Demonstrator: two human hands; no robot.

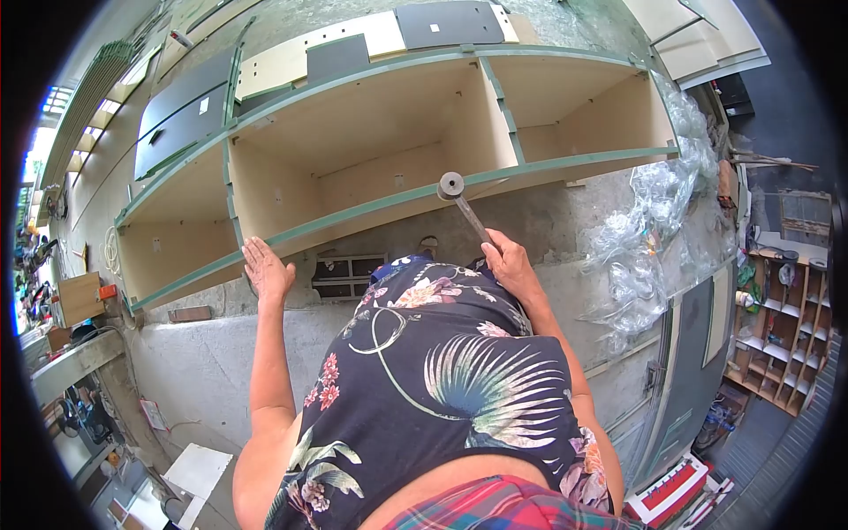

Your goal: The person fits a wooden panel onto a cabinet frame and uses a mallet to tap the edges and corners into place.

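A long open cabinet frame (353,218) with green edges and pale inner panels lies in front of me, split into three compartments. My right hand (512,265) is wrapped round the handle of a hammer (471,217). Its round metal head is over the cabinet's near green edge, right of the middle compartment's centre. At the near edge further left, by the divider between the left and middle compartments, my left hand (268,268) is spread flat with the fingers apart, holding nothing.
Clear plastic wrap (632,256) is heaped on the floor to the right. Dark and cream panels (371,40) lie beyond the cabinet. A pigeonhole shelf (782,331) stands far right, and a wood block (190,314) lies near the cabinet's left end.
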